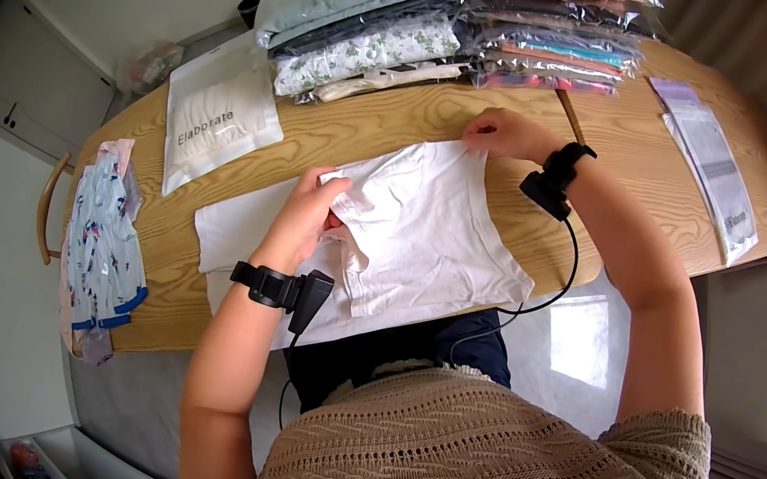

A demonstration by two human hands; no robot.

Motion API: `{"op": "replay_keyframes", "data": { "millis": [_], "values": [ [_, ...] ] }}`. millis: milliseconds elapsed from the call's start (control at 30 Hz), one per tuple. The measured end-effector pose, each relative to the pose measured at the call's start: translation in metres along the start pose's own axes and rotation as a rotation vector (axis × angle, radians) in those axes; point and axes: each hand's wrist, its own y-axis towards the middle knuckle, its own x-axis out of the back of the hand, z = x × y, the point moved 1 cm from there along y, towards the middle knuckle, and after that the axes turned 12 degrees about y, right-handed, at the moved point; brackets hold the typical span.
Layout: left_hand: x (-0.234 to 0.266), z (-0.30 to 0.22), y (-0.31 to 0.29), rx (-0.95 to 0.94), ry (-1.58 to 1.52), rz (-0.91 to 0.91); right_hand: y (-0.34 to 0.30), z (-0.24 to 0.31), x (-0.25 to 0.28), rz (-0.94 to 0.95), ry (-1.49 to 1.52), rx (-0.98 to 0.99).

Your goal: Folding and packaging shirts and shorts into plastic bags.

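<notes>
A white garment (425, 231) lies on the wooden table in front of me, bunched and wrinkled on top, with a flatter layer reaching out to the left. My left hand (304, 216) is closed on a gathered fold near its middle, with some fingers hidden in the cloth. At the garment's far right corner, my right hand (510, 136) pinches the edge between thumb and fingers. Each wrist wears a black strap with a small box and a cable.
Stacks of bagged folded clothes (363, 59) stand at the back, beside a white packaging bag (221, 121). Floral clothing (108, 234) hangs over the table's left end. Flat clear bags (710, 167) lie at the right. A chair back (49, 204) rises at the left.
</notes>
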Motion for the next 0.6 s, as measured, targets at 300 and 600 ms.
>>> {"op": "replay_keyframes", "data": {
  "millis": [300,600],
  "values": [
    [0.006,-0.005,-0.01,-0.271,0.404,-0.145,0.007,0.0,-0.004,-0.051,-0.019,-0.083],
    [-0.015,-0.011,-0.062,-0.991,1.355,-0.35,0.005,-0.007,-0.004,-0.059,-0.016,-0.107]
  ]
}}
